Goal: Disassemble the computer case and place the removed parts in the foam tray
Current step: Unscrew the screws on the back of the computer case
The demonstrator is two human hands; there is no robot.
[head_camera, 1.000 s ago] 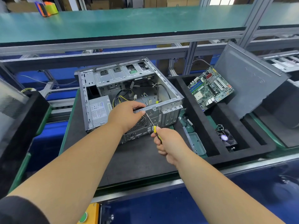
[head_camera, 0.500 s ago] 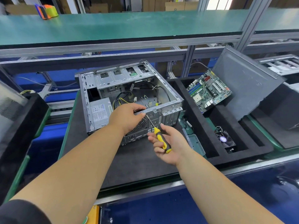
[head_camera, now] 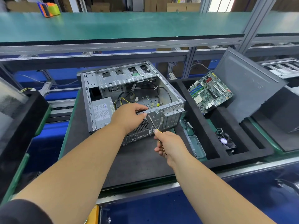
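Computer case (head_camera: 129,88), motherboard (head_camera: 210,92) in foam tray (head_camera: 242,156)

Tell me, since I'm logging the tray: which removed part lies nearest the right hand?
The small black fan, in the tray's near slot; the circuit board lies farther back.

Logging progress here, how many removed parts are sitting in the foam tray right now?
3: green motherboard in the black foam tray's far compartment, grey side panel leaning behind it, small black fan nearer. Others may be hidden.
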